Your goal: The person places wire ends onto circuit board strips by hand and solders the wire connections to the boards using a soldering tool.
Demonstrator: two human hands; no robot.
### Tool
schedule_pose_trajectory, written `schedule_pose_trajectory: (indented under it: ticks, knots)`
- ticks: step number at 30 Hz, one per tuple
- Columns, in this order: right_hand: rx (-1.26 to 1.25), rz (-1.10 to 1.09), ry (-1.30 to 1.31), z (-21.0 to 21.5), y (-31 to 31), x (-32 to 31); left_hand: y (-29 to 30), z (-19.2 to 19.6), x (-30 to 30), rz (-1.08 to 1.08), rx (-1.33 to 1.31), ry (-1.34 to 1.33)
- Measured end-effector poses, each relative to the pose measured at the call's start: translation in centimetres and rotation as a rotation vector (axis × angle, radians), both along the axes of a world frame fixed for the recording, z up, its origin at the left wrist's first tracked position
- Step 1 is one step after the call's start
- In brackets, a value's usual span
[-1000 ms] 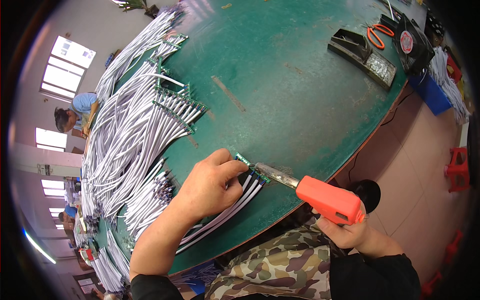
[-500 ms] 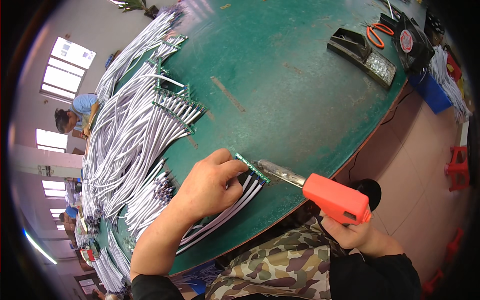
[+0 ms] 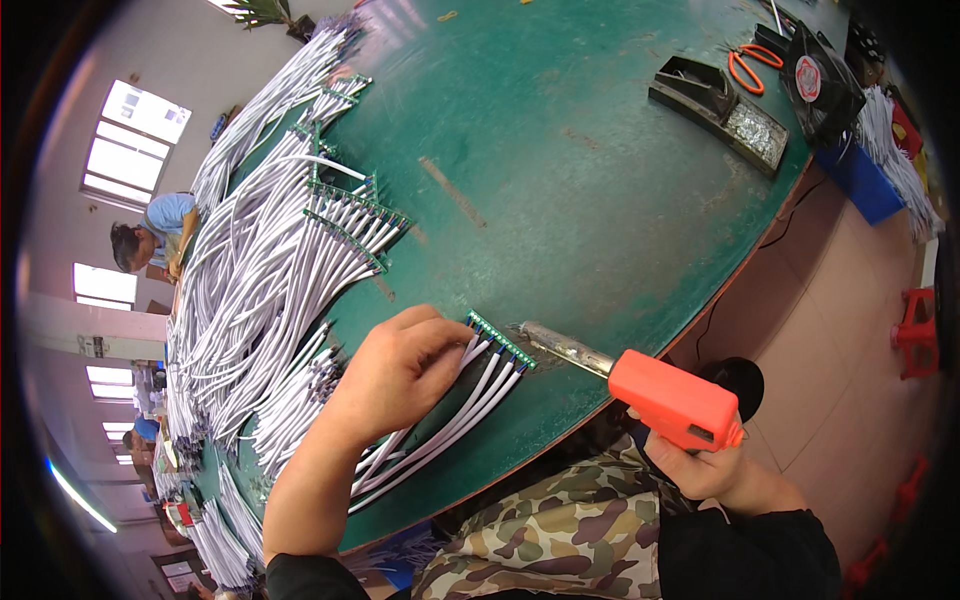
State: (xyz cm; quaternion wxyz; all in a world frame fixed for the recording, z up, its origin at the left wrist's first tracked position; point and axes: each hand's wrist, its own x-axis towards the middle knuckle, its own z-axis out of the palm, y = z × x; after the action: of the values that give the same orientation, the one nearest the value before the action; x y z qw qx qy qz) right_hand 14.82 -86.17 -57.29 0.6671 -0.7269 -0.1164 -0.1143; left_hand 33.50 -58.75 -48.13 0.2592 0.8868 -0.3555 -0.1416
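Left hand [image 3: 390, 378]: fingers curled beside white cables [image 3: 490, 408] (whether pinching one, I cannot tell)
Right hand [image 3: 692, 468]: gripping the red soldering gun [image 3: 672, 400], tip just right of the board
Green board [image 3: 502, 341]: near side of the table [image 3: 620, 230]

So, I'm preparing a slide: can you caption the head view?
Right hand holding an orange soldering gun, left hand at white cables leading to a green circuit board.

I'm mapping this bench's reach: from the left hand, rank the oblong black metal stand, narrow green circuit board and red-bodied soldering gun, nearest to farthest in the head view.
From the left hand:
1. Narrow green circuit board, just right.
2. Red-bodied soldering gun, farther right.
3. Oblong black metal stand, far upper right.
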Motion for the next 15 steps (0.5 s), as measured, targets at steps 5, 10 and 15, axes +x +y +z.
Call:
schedule_pose_trajectory:
  ticks: [5, 10, 15]
  knots:
    - [0.085, -0.123, 0.080, 1.1, 0.8, 0.1, 0.3, -0.3, -1.3, -0.007, 0.121, -0.147]
    - [0.052, -0.082, 0.084, 0.9, 0.4, -0.2, -0.8, -0.5, -2.7, -0.047, 0.330, -0.328]
    - [0.040, -0.009, 0.005, -0.2, 0.3, -0.1, -0.9, -0.9, -2.1, 0.075, 0.211, -0.266]
